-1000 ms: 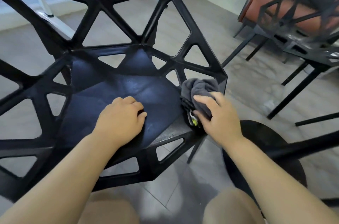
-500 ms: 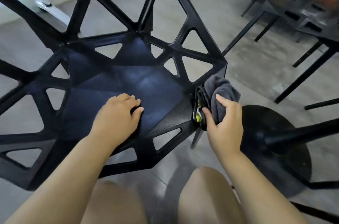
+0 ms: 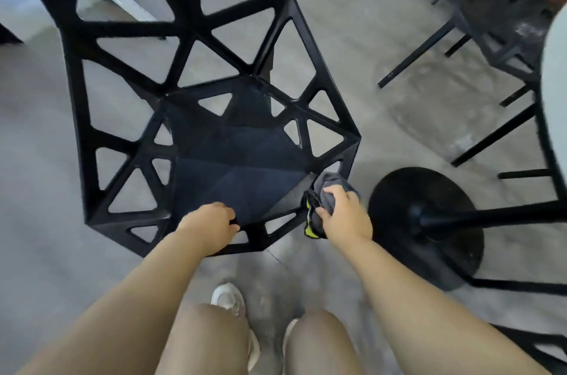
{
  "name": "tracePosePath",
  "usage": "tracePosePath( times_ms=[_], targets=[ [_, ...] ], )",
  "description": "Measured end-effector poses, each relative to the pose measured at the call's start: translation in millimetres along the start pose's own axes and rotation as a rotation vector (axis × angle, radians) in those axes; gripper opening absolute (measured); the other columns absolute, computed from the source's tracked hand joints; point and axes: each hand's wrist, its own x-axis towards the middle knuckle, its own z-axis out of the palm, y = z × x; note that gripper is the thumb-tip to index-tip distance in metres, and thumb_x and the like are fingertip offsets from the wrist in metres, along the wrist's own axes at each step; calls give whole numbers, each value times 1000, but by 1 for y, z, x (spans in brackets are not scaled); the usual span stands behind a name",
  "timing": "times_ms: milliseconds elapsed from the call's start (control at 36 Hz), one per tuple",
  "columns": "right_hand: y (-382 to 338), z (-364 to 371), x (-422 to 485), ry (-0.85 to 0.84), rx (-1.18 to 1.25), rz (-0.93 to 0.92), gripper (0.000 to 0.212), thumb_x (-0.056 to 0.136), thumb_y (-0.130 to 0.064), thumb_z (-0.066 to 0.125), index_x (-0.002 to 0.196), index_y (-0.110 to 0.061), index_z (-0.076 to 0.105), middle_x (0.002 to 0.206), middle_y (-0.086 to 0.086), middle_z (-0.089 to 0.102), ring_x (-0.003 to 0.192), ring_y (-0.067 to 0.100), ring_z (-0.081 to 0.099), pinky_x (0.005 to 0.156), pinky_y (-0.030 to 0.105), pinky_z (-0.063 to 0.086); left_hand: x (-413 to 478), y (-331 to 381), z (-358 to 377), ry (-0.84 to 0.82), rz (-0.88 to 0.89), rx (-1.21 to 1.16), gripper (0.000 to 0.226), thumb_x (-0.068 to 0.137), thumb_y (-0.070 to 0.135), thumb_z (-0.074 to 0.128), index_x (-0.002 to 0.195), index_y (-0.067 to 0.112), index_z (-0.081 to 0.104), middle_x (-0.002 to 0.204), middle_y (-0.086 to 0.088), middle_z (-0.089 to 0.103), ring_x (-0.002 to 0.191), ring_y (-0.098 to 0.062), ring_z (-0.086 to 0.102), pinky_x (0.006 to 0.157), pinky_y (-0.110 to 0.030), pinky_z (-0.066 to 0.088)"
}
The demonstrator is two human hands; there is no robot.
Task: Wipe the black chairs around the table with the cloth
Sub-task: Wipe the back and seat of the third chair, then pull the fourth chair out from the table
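Left hand (image 3: pixel 211 222) curled over the front edge of the black chair (image 3: pixel 233 166) seat, fingers bent, holding the rim; right hand (image 3: pixel 345 215) gripping the bunched grey cloth (image 3: pixel 329 187) against the seat's front right corner, yellow-green trim at the bottom. Round black table base (image 3: pixel 426 230) just right; no readable writing anywhere.

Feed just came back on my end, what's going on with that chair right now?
A person is standing over a black lattice chair, wiping it. The right hand grips a bunched grey cloth against the seat's front right corner, at the outer edge. The left hand rests on the seat's front edge, apparently steadying the chair. A black round table base stands on the floor just right of the cloth, and more dark chairs sit at upper right.
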Motion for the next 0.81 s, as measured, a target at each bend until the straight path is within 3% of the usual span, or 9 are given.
tracePosePath(
  times_ms=[83, 194, 306, 444, 556, 667, 806],
  targets=[
    [-5, -38, -14, -160, -90, 45, 30, 94, -32, 56, 122, -28, 46, 121, 4, 50, 101, 28, 53, 80, 32, 41, -36, 2, -15, -97, -23, 48, 30, 95, 39, 40, 111, 20, 58, 116, -1, 55, 105, -23, 53, 86, -34, 46],
    [-11, -90, -42, -280, -179, 37, 22, 91, -32, 61, 110, -27, 50, 100, 0, 52, 86, 22, 50, 71, 28, 41, -87, 8, -41, -131, -56, 13, 29, 95, 38, 43, 111, 20, 59, 115, -2, 57, 106, -24, 53, 85, -34, 43],
    [-21, -137, -71, -373, -288, -9, 23, 87, -27, 64, 108, -25, 55, 106, 3, 61, 92, 24, 56, 79, 32, 48, -138, 11, -66, -101, -104, -71, 25, 92, 40, 46, 104, 23, 60, 108, -1, 59, 100, -24, 55, 89, -37, 47],
    [-37, -186, -102, -409, -334, -64, 21, 88, -24, 62, 108, -25, 55, 108, 5, 60, 95, 24, 58, 81, 33, 47, -197, 19, -93, -43, -103, -135, 22, 92, 38, 48, 97, 21, 61, 98, 1, 57, 90, -20, 52, 81, -32, 45],
    [-55, -216, -121, -394, -363, -132, 22, 87, -31, 64, 106, -27, 54, 103, 0, 57, 90, 21, 55, 75, 30, 44, -236, 20, -111, 6, -109, -164, 25, 94, 36, 46, 103, 20, 62, 91, 8, 56, 86, -14, 48, 77, -27, 40],
    [-73, -231, -137, -356, -383, -204, 21, 89, -36, 61, 105, -29, 50, 98, -4, 58, 87, 19, 53, 67, 28, 40, -269, 19, -125, 39, -134, -153, 24, 96, 38, 43, 100, 21, 60, 95, 5, 54, 88, -17, 49, 78, -29, 40],
    [-104, -239, -158, -303, -390, -288, 20, 87, -37, 62, 104, -32, 53, 81, -12, 48, 84, 18, 52, 69, 28, 41, -303, 7, -137, 65, -170, -156, 28, 96, 40, 42, 105, 21, 60, 106, 1, 59, 97, -20, 55, 83, -32, 45]
  ],
)
